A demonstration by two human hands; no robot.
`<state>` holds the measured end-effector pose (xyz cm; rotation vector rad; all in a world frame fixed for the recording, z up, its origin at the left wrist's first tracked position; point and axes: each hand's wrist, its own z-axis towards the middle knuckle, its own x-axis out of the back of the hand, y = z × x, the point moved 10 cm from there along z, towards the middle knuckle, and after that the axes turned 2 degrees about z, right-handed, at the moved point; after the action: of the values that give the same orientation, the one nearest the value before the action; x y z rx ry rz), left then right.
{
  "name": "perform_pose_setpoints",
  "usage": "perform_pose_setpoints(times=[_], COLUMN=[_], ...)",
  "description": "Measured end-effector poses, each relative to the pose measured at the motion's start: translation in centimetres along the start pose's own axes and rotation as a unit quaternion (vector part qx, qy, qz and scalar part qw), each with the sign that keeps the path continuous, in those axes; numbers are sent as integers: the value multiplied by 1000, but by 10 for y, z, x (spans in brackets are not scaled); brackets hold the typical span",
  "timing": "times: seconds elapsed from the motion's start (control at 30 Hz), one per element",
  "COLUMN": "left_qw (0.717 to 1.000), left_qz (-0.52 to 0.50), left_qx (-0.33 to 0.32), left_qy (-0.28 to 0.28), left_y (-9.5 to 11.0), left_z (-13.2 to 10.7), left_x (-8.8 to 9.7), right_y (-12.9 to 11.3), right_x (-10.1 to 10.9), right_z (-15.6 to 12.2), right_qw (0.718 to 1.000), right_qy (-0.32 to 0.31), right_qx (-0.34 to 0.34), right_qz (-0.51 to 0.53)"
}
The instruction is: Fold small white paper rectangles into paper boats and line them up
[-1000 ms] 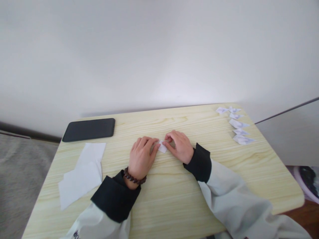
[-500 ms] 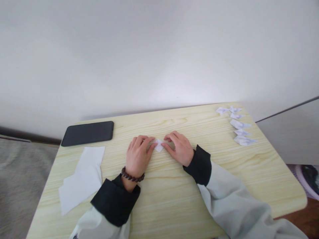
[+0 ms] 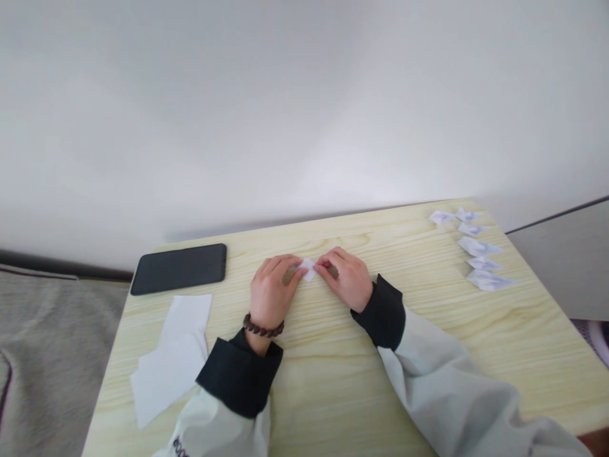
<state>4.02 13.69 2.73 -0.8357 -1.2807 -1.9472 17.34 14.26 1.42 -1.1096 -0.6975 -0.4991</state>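
Note:
A small folded piece of white paper (image 3: 308,269) sits at the middle of the light wooden table (image 3: 428,330). My left hand (image 3: 272,293), with a dark bead bracelet at the wrist, pinches its left side with curled fingers. My right hand (image 3: 346,279) pinches its right side, fingers bent over it. Both hands rest low on the table top, and most of the paper is hidden between the fingertips.
A black phone (image 3: 179,268) lies at the back left. Loose white paper sheets (image 3: 171,355) lie near the left edge. Several small folded paper pieces (image 3: 476,251) are lined up at the back right. A white wall stands behind the table.
The view has shifted slightly, so everything sits further right. Both hands stay on the small paper and have drawn closer together over it, covering more of it.

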Motion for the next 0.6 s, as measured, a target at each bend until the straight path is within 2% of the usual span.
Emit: perform_pose_setpoints(times=[0.27,0.43,0.6], left_qw=[993,987,974], left_qz=[-82,-105,-175], left_qx=[70,57,94], left_qy=[-54,-105,-105], left_y=[-6,0,-6], left_z=[-4,-1,-1], left_x=[-9,-13,-10], right_y=[-11,-12,-9], right_x=[1,4,4], right_z=[-1,-1,-1], right_qw=[999,998,998], right_qy=[-27,-31,-36], right_qx=[40,54,37], right_qz=[-20,16,28])
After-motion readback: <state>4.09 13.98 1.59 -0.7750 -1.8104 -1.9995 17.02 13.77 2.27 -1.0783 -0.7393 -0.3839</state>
